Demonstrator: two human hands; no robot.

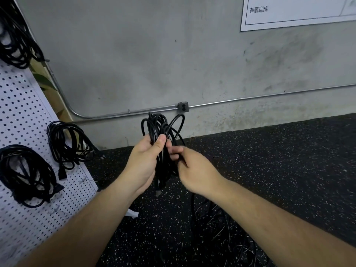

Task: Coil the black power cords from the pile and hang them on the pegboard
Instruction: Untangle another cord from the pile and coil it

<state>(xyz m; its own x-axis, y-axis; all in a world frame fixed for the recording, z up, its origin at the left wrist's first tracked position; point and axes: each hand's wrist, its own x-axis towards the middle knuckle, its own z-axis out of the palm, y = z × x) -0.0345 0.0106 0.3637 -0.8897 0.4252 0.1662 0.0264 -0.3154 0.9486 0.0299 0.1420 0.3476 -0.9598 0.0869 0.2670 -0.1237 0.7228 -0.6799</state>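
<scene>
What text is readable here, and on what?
"有氧训练": printed on the white wall sign, upper right, inside its black border.
Nothing else can be read: the outlet box, the pegboard and the coiled cord show no legible marking.

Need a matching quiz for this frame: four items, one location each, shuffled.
Items:
1. coiled power cord
2. cord pile
3. hung cord coils
4. junction box

Places:
A. on the pegboard
B. on the conduit along the wall
C. gripped in the left hand
D. on the speckled floor

Pairs: 1-C; 2-D; 3-A; 4-B
</scene>
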